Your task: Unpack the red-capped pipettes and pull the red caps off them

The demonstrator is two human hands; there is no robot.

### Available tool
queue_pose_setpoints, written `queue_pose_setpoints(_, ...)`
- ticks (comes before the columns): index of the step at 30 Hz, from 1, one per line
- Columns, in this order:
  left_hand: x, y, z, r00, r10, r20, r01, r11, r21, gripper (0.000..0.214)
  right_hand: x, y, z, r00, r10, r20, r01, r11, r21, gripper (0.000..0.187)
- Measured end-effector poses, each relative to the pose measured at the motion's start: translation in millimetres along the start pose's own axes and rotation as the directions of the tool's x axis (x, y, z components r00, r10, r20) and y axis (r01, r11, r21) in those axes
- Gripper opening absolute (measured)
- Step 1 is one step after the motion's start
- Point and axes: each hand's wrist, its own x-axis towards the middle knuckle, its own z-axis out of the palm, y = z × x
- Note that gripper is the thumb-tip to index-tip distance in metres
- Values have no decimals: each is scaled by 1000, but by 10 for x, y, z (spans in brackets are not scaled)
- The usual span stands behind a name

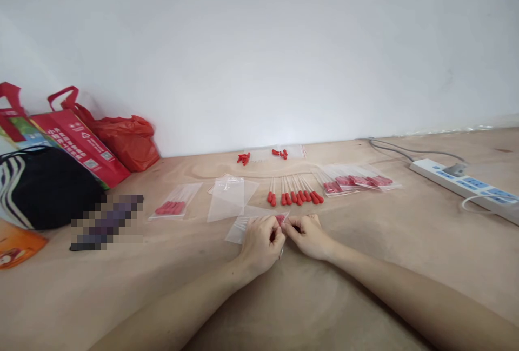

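Note:
My left hand (261,242) and my right hand (307,234) meet over a small clear plastic bag (243,226) that holds red-tipped droppers and lies flat on the wooden table (284,297). Both hands pinch the bag's right end, fingers curled. Just beyond my hands lies a row of several loose droppers with red bulbs (295,193). Empty clear bags (230,195) lie to the left of that row.
A filled bag (174,203) lies left; a stack of filled bags (357,181) lies right. Loose red bulbs (244,158) sit by the wall. A white power strip (462,184) with cables is at right. Red shopping bags (81,143) and a black striped bag (40,186) stand at left.

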Motion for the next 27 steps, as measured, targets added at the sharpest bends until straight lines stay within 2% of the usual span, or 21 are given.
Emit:
queue_pose_setpoints(5,-38,-2,5,1000,7,29,-9,999,51,15,1,-20,-4,999,-38,31,39,999,-35,25)
queue_pose_setpoints(9,-46,-15,18,1000,17,11,-18,998,67,14,11,-20,-4,996,-74,47,76,996,-41,23)
queue_pose_setpoints(12,-42,-57,22,999,36,-12,-35,998,44,14,5,8,-4,992,-111,63,114,992,-45,22)
queue_pose_setpoints(15,-49,-100,13,999,-8,-54,7,1000,-13,15,-12,47,-1,987,-150,51,154,985,-77,19)
queue_pose_setpoints(18,-68,-105,-23,999,-11,-44,9,998,-54,18,-20,76,3,984,-172,35,175,982,-77,21)
queue_pose_setpoints(22,-39,-147,-173,996,88,23,-86,995,-59,20,-23,122,-10,990,-143,-19,143,990,-19,27)
queue_pose_setpoints(25,12,-295,-355,976,204,77,-199,978,-66,15,-39,180,-37,993,-58,-102,63,997,45,24)
queue_pose_setpoints(27,17,-423,-464,952,261,161,-249,964,-89,26,-52,214,-54,988,-16,-153,27,997,70,22)
